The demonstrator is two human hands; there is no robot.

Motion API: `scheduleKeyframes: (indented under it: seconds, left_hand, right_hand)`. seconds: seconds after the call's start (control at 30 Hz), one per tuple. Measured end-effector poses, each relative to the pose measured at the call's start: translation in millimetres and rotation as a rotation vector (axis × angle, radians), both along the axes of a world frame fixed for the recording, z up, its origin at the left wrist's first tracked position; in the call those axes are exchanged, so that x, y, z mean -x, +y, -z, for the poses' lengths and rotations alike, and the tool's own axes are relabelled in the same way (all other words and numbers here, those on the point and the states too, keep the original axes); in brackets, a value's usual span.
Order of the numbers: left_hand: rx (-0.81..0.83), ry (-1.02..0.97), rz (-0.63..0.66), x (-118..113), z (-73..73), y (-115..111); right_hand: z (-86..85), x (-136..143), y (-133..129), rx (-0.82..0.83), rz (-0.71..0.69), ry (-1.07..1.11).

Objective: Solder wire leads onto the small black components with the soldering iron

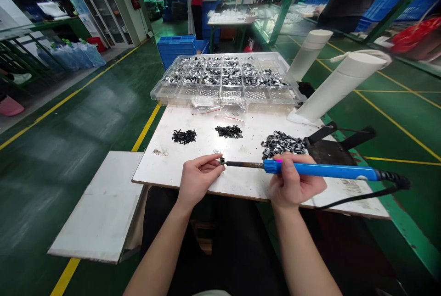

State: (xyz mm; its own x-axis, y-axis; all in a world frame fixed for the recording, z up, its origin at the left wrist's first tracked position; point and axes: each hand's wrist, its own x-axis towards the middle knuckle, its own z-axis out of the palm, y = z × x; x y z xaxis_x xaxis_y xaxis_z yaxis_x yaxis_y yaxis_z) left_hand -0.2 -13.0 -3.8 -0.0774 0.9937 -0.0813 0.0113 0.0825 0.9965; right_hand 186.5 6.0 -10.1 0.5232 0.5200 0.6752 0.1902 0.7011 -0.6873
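Note:
My right hand (292,179) grips a blue-handled soldering iron (330,170), held level and pointing left. Between thumb and fingertips, my left hand (200,176) pinches a small black and metal part (222,161). The iron's tip is at that part; whether it presses on it is too small to tell. Beyond my hands lie two heaps of small black pieces, a left heap (184,136) and a middle heap (229,131). Close to my right hand sits a bigger pile of shiny metal and black parts (282,143).
A clear compartment tray (223,96) filled with small parts spans the back of the white table (161,163). Two white tubes (339,87) lean at the right, beside a black stand (327,149). The iron's cable (361,199) loops at right. Co-workers stand farther off.

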Motion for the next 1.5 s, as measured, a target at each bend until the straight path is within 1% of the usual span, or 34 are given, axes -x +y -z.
scheduleKeyframes:
  seconds: [0.17,0.4,0.47,0.53,0.63,0.77,0.9,1.17,1.37,1.5]
  left_hand:
    - [0.005,-0.005,-0.002,0.0,-2.3,-0.7]
    - [-0.001,-0.004,-0.007,-0.4,-1.9,-0.3]
    - [-0.005,-0.003,-0.01,-0.3,-1.5,-0.3]
    - [-0.016,0.009,-0.016,-0.4,-0.9,-0.3]
    - [-0.064,0.056,-0.029,-1.7,0.5,-1.0]
    - [-0.16,0.138,-0.048,-4.4,2.6,-2.6]
    - [-0.225,0.203,-0.063,-6.3,3.9,-3.7]
    - [-0.25,0.246,-0.067,-7.2,5.0,-4.0]
    - [-0.275,0.248,-0.062,-7.0,5.7,-3.9]
    - [-0.28,0.256,-0.061,-6.9,6.4,-4.4]
  right_hand:
    - [0.5,-0.5,-0.1,-0.017,-0.022,-0.001]
    - [0.0,0.0,0.5,-0.002,-0.022,0.004]
    - [-0.2,1.0,2.5,-0.037,-0.007,0.025]
    - [-0.2,2.4,4.7,-0.106,0.024,0.059]
    - [0.5,4.2,6.1,-0.173,0.068,0.075]
    - [2.2,4.8,4.1,-0.189,0.086,0.032]
    - [3.5,4.2,2.2,-0.186,0.057,-0.021]
    - [3.7,4.4,2.9,-0.222,0.022,-0.079]
    - [3.7,3.6,1.3,-0.176,0.038,-0.12]
    - [3.4,4.2,1.9,-0.191,0.028,-0.129]
